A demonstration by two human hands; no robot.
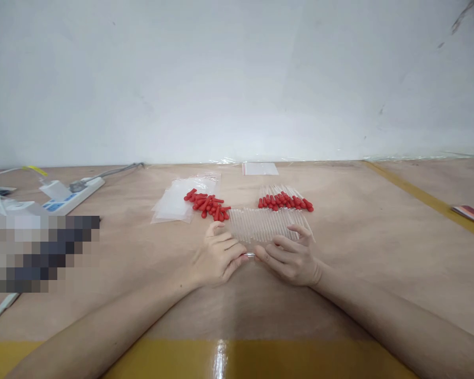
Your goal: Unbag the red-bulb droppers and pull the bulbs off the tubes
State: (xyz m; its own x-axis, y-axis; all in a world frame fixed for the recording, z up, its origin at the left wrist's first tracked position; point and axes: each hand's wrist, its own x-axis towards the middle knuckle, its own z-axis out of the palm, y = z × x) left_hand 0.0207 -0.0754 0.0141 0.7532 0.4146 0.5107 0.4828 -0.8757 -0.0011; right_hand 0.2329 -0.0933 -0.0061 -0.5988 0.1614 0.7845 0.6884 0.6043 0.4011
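Note:
A short clear glass tube (250, 255) spans the gap between my hands, level and just above the tabletop. My left hand (222, 254) pinches its left end between thumb and fingers. At the other end, the fingers of my right hand (294, 259) close on it; whatever else they cover is hidden. Right behind my hands lies a row of similar clear tubes (249, 225), side by side. Beyond that row, several tubes fitted with red rubber bulbs (278, 201) lie together. Loose red rubber bulbs (207, 204) form a pile behind my left hand.
Clear plastic bags (169, 202) lie flat beside the loose bulbs, and another bag (260, 168) lies near the wall. To the left are a power strip (85, 190) with plugs and cables, and a blurred-out patch. Yellow tape (411, 195) crosses the wooden tabletop (363, 231).

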